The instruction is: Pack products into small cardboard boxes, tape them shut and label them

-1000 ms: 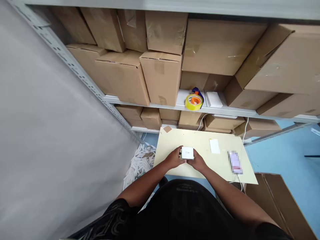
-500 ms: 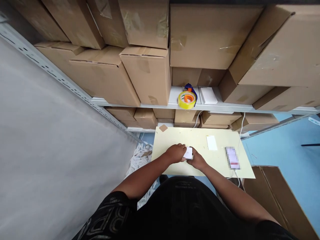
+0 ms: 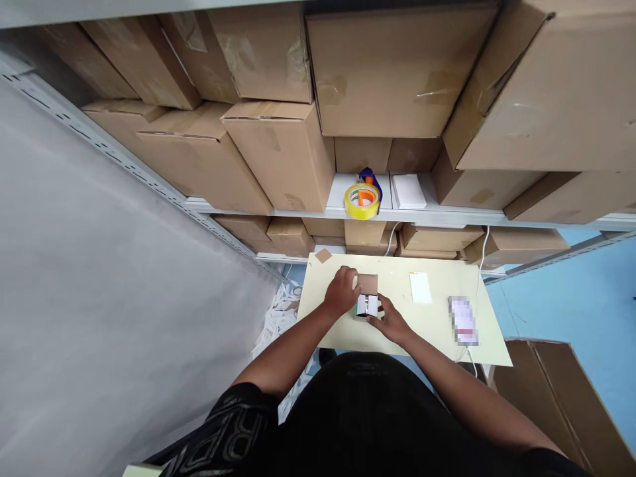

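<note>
A small box [image 3: 367, 295] sits near the front of a pale yellow tabletop [image 3: 442, 317]. Its lid stands open, showing a brown inner side, and something white and dark lies inside. My left hand [image 3: 341, 290] grips the box's left side and the raised lid. My right hand [image 3: 390, 319] holds the box's near right corner with curled fingers. Both forearms reach in from the bottom of the view.
A white card [image 3: 420, 287] and a blurred phone-sized item [image 3: 463, 320] with a cable lie to the right. A yellow tape roll [image 3: 362, 199] and a white box [image 3: 408, 191] sit on the metal shelf among stacked cartons. White paper strips [image 3: 278, 320] litter the floor at left.
The small box was closed with its white top showing; now its lid is lifted back. My left hand moved up onto the lid.
</note>
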Available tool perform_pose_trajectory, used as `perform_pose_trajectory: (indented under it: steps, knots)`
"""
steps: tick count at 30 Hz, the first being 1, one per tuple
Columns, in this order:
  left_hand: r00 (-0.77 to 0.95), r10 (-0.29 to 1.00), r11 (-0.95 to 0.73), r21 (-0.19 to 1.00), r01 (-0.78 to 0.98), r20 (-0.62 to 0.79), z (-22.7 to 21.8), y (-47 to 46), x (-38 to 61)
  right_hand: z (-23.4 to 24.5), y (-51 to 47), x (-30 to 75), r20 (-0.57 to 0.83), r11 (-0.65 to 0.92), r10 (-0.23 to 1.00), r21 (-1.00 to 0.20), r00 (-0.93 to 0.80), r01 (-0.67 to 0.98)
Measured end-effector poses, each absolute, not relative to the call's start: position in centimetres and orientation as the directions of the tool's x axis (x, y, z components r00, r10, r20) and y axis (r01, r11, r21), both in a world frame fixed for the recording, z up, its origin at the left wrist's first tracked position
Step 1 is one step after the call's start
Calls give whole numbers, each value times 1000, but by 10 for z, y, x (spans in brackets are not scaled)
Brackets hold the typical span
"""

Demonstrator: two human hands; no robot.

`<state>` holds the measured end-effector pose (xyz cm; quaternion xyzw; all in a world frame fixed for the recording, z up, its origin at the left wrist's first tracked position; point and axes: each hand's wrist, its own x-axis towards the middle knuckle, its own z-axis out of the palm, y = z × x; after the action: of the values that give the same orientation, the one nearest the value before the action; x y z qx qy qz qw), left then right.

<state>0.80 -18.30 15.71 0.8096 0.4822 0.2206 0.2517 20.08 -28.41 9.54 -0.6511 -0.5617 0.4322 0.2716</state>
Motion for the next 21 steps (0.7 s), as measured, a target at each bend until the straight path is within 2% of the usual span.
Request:
perform_pose_trajectory:
  steps: [4,8,12,18,21]
  knots:
    - [573,817,-457,681,572,67,139,-192,7,113,-278,192,-251,-270,961,-768,116,580]
    - [562,815,-282,750,598,-141,124,-199,6,122,-267,179,-312,-316,941,-668,132,673]
    - [535,797,-190,725,662,-280,123,-193,7,122,-264,171,-377,-335,920,-611,109,717]
    - [500,804,-181,669,721,-322,136,-190,12,118,-270,183,-297,-313,944,-671,143,672]
    - [530,785,-207,670,712,-321,141,-194,14,117,-276,194,-328,-353,933,-738,151,576]
